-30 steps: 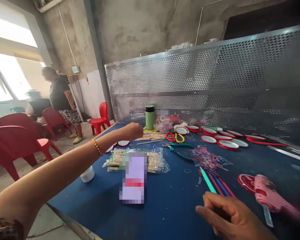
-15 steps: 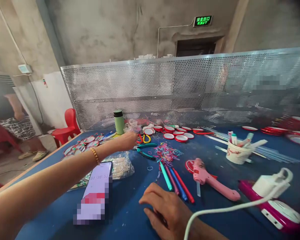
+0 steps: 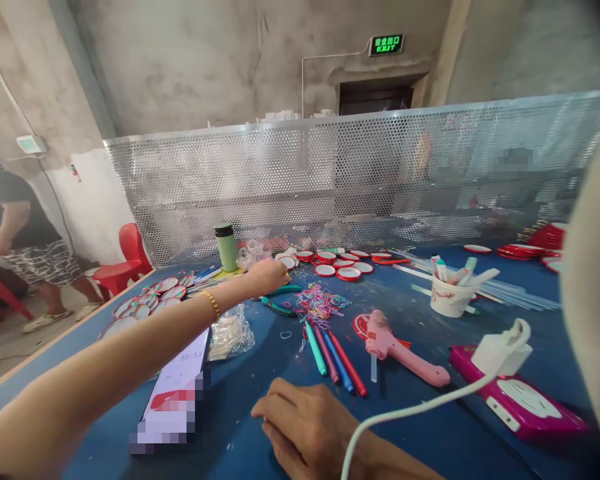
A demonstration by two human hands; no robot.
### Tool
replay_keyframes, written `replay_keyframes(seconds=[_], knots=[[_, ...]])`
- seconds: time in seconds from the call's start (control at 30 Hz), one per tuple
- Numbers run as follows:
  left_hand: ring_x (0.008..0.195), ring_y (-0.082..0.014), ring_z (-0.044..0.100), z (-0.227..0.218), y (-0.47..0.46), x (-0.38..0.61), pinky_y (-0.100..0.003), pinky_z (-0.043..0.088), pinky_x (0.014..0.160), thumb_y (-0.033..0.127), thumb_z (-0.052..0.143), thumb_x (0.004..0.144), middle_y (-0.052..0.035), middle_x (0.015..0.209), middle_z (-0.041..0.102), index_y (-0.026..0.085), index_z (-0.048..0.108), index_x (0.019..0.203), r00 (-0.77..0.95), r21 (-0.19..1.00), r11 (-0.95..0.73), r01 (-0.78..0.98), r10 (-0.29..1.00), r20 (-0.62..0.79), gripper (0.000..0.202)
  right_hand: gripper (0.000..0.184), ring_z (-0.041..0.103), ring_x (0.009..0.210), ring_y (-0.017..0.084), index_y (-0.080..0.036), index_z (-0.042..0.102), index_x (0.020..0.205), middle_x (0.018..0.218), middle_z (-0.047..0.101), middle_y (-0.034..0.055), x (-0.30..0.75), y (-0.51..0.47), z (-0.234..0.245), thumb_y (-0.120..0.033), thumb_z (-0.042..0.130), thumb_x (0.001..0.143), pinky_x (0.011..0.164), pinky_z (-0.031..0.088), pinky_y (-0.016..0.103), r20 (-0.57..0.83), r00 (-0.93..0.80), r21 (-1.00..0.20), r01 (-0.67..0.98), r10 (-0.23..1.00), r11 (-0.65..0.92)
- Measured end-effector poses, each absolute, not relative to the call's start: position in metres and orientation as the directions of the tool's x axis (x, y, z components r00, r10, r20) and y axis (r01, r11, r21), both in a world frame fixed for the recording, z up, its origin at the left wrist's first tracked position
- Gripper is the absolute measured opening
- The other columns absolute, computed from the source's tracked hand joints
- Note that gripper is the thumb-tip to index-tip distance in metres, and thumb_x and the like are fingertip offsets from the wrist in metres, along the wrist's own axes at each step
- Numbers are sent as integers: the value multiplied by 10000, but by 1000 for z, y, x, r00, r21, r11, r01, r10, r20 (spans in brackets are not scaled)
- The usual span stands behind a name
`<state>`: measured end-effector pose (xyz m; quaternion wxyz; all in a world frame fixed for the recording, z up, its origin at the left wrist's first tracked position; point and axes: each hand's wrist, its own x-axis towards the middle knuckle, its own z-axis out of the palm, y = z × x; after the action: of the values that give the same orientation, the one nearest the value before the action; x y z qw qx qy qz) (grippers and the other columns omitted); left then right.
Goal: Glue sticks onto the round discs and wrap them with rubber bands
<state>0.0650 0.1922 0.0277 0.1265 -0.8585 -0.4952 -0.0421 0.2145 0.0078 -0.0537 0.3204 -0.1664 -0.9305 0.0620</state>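
My left arm stretches across the table, a gold bead bracelet on its wrist. My left hand (image 3: 270,275) is at the far side, beside a round red-rimmed white disc (image 3: 286,263) and just beyond teal-handled pliers (image 3: 279,305). Its fingers point away and are hidden. Near the front edge my right hand (image 3: 307,427) rests low over the blue table, fingers curled and thumb close to the index finger. What they hold, if anything, cannot be made out. Teal, mauve, blue and red pens (image 3: 341,360) lie ahead of it, below a heap of coloured rubber bands (image 3: 321,303).
A phone (image 3: 177,387) and a plastic bag of pale sticks (image 3: 231,333) lie left. To the right are a pink glue gun (image 3: 400,353), a paper cup of pens (image 3: 450,299) and a magenta power strip (image 3: 535,403) with a white cable. A perforated metal screen (image 3: 300,180) stands behind.
The view has shifted slightly. My left hand has moved right, over where orange and yellow handles showed. A blurred pale shape has come in at the right edge. My right hand stays curled.
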Motion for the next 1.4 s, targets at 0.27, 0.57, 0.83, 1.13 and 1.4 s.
replay_keyframes(seconds=[0.27, 0.57, 0.83, 1.13, 1.4], knots=[[1015, -213, 613, -3, 257, 180, -419, 527, 861, 331, 570, 917, -101, 1179, 604, 142, 579, 1184, 622, -276, -575, 770, 772, 126, 327, 149, 552, 515, 114, -166, 593, 882, 677, 597, -2, 218, 16, -65, -112, 456, 864, 393, 304, 223, 630, -715, -26, 372, 304, 928], [1033, -222, 604, -17, 273, 196, -431, 528, 861, 338, 571, 916, -104, 1218, 580, 153, 552, 1228, 605, -270, -562, 782, 788, 111, 364, 67, 517, 490, 115, -181, 528, 863, 666, 606, -9, 218, 17, -64, -155, 470, 886, 378, 219, 258, 558, -761, 31, 418, 331, 908], [1005, -213, 615, 12, 234, 180, -409, 532, 844, 318, 570, 917, -103, 1171, 601, 138, 569, 1193, 582, -275, -535, 799, 802, 131, 330, 192, 646, 768, 172, -165, 572, 1026, 883, 668, 68, 234, 19, -47, -96, 449, 895, 658, 471, 249, 530, -681, -269, 430, 505, 862], [832, -202, 615, 52, 84, 85, -313, 490, 702, 69, 340, 925, -161, 1082, 582, 98, 567, 1109, 732, -383, -627, 678, 618, 287, 293, 357, 502, 324, 90, -191, 482, 1091, 640, 609, -44, 240, 46, -17, -488, 517, 897, 286, 386, 188, 303, -17, -952, -45, 953, 302], [795, -159, 605, 29, 24, 36, -290, 518, 730, 147, 418, 907, -92, 1023, 595, 166, 578, 1069, 523, 7, -663, 749, 598, 607, 228, 291, 461, 304, 59, -158, 544, 757, 565, 632, -24, 227, 60, 7, -374, 736, 720, 257, 364, 169, 226, -354, -966, -198, 907, 163]])
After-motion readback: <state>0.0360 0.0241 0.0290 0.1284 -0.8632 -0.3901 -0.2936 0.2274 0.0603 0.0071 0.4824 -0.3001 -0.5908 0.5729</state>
